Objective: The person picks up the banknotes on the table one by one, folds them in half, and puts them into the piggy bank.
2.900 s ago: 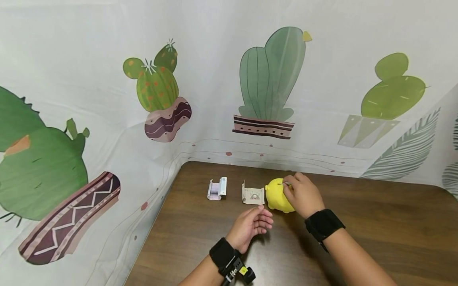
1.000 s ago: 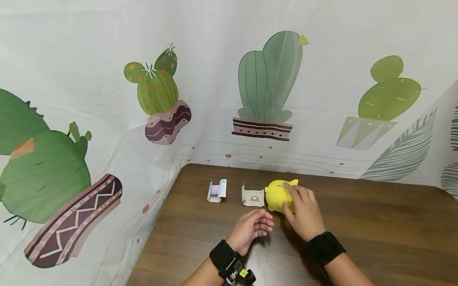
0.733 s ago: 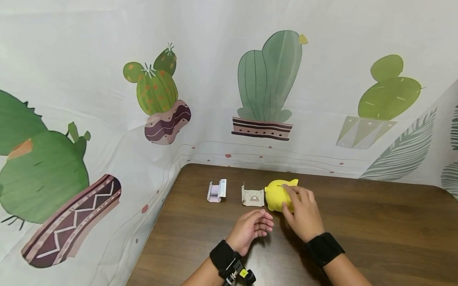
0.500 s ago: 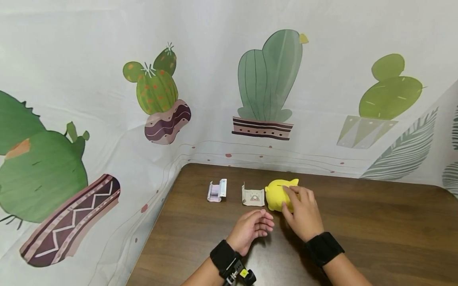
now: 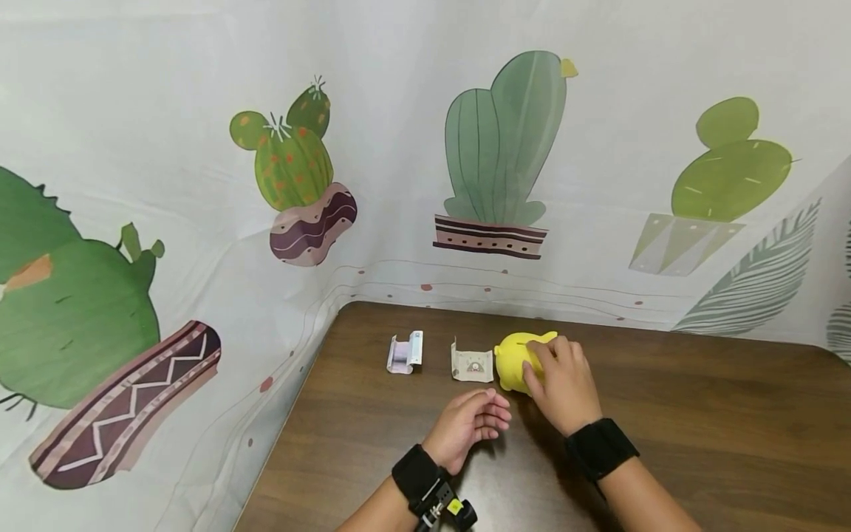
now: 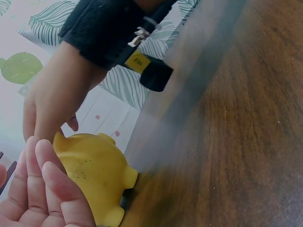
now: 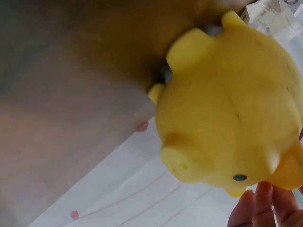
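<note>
A yellow piggy bank (image 5: 512, 368) stands on the table, tail to the left, with a slot in its back. My right hand (image 5: 566, 384) lies over its head end, thumb on the near side and index finger on top by the slot. In the right wrist view fingers (image 7: 264, 205) curl near the ear, below the snout and eye. My left hand (image 5: 467, 425) hovers in front, fingers loosely bent, holding nothing. Left of the bank sits a creased beige banknote (image 5: 473, 366); further left is a folded purple banknote (image 5: 403, 355).
The brown wooden table (image 5: 372, 443) ends at the back and left against a white cloth (image 5: 392, 185) printed with cactuses. Each wrist wears a black strap (image 5: 601, 447); a small camera (image 5: 459, 511) hangs from the left one.
Earlier my right hand pinched a thin piece at the slot, then pressed it down with a finger. That piece no longer shows. The thumb has since moved up the bank; my left hand stays put.
</note>
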Tool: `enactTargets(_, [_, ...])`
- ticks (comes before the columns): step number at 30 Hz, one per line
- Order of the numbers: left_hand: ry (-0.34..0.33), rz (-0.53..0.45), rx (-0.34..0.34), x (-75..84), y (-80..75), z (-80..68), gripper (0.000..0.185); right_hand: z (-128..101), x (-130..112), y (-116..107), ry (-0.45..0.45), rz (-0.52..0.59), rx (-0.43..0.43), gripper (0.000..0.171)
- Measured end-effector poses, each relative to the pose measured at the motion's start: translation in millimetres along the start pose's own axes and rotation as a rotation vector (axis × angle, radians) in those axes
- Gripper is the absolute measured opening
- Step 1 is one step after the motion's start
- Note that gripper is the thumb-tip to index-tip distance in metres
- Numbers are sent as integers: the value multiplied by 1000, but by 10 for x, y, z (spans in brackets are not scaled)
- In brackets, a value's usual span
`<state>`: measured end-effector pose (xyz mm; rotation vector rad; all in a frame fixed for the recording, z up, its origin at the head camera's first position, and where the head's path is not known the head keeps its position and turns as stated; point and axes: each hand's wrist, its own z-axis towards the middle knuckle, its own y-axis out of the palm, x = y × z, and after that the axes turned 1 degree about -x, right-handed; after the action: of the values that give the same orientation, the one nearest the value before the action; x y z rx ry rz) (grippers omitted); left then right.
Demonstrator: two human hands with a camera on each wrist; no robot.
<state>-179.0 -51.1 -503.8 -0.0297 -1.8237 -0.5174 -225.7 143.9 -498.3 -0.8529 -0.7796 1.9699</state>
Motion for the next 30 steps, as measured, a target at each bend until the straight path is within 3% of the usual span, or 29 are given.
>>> enactTargets(7, [8,3,-5,-5,-6,10,29,139,-35,-24,47,5,-5,21])
enactTargets(15, [19,22,7,2,-84,32,24,115,-52,39,37,-33,23,20])
enactTargets(23, [33,21,51,-3,-206,94,30,8,-56,49,42,-12,45,28])
enactTargets(30, [61,33,138,52,-312,128,35,-82,-80,-5,14,6,21,35])
